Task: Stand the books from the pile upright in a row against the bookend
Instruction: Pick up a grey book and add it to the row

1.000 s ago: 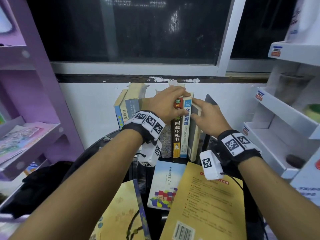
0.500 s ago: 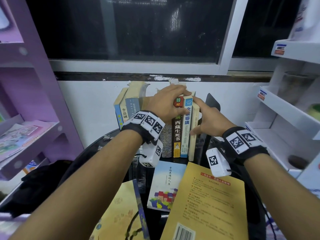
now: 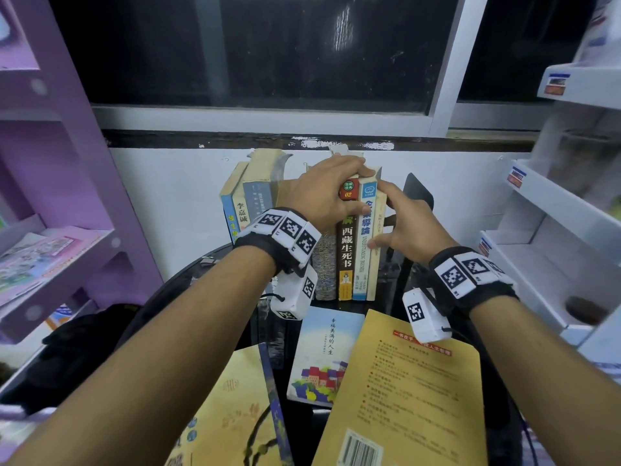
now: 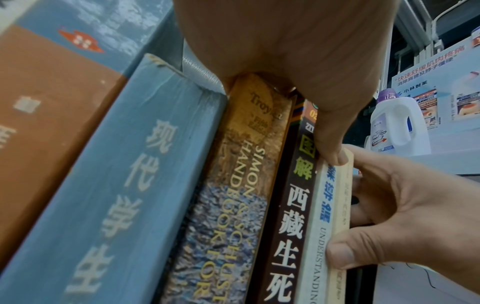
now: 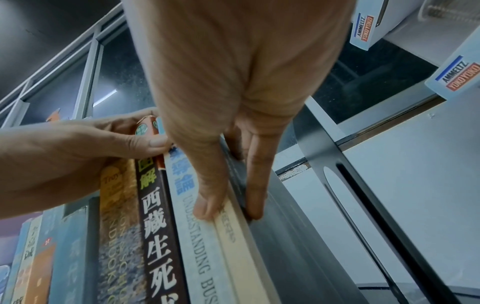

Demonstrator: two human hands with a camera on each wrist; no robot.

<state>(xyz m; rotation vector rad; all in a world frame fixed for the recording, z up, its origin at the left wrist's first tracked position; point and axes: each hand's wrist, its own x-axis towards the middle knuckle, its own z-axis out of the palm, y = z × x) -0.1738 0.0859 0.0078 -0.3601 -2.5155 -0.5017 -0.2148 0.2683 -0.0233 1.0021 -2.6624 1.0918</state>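
Observation:
Several books stand upright in a row (image 3: 346,250) on a round black table, spines toward me. My left hand (image 3: 331,193) lies over their tops, fingers curled behind them, thumb on a spine (image 4: 335,156). The thin cream book (image 3: 373,277) stands at the row's right end, flush with the white and blue book (image 3: 364,230). My right hand (image 3: 403,230) pinches it, thumb (image 5: 205,207) on its spine and fingers on its right cover. The black bookend (image 3: 418,193) stands just right of that hand, apart from the cream book (image 5: 241,232).
Three books lie flat on the near part of the table: a small blue and white one (image 3: 322,351), a large yellow one (image 3: 403,398) and another yellow one (image 3: 228,415). A purple shelf (image 3: 67,230) stands left, white shelves (image 3: 554,230) right, a wall behind the row.
The cream book has swung from leaning out at its foot to standing flush with the row. My right hand slid lower along it. The left hand stayed on the tops.

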